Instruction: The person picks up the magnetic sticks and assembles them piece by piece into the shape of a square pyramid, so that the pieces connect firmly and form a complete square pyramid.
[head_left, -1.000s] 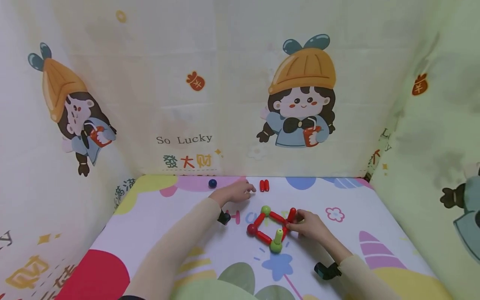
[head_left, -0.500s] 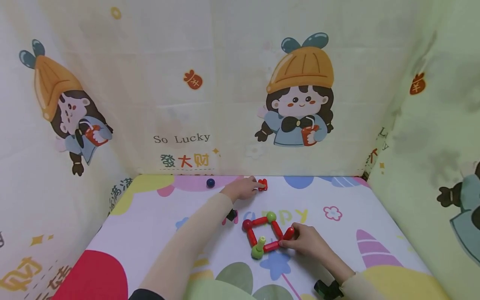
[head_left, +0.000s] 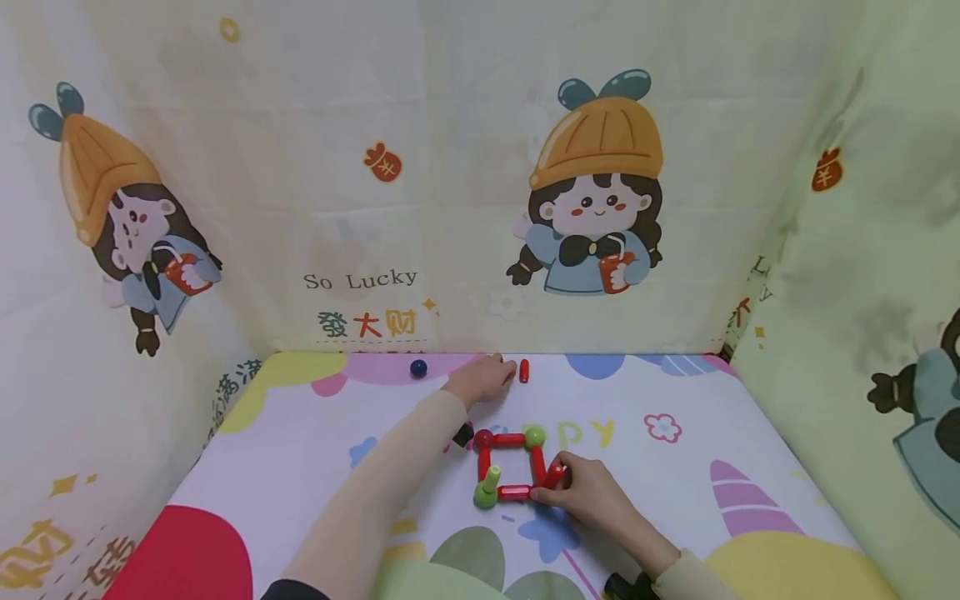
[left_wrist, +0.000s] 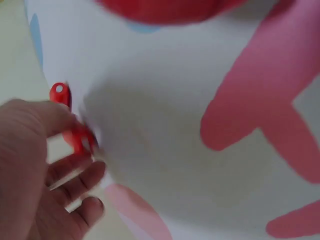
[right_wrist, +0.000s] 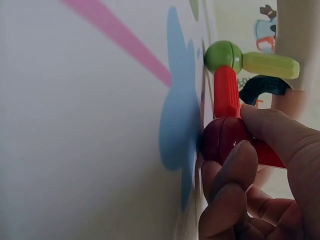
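Note:
A square of red rods (head_left: 509,440) lies on the table, with a red ball (head_left: 483,439) and a green ball (head_left: 535,437) at its far corners. At the near left corner, another green ball (head_left: 485,498) bears an upright light green rod (head_left: 492,477). My right hand (head_left: 592,492) grips the dark red ball (right_wrist: 220,140) at the near right corner, where a further red rod (head_left: 553,476) sticks up. Farther back, my left hand (head_left: 482,380) pinches a loose red rod (left_wrist: 80,136) between thumb and finger. A second loose red rod (head_left: 524,371) lies just beside it.
A dark blue ball (head_left: 418,368) sits near the table's back edge, left of my left hand. Printed cloth walls (head_left: 465,208) rise behind and at both sides of the patterned tabletop (head_left: 622,392).
My left hand has reached right to the pair of loose rods and taken one. My right hand has turned the square and shifted it toward the left and nearer.

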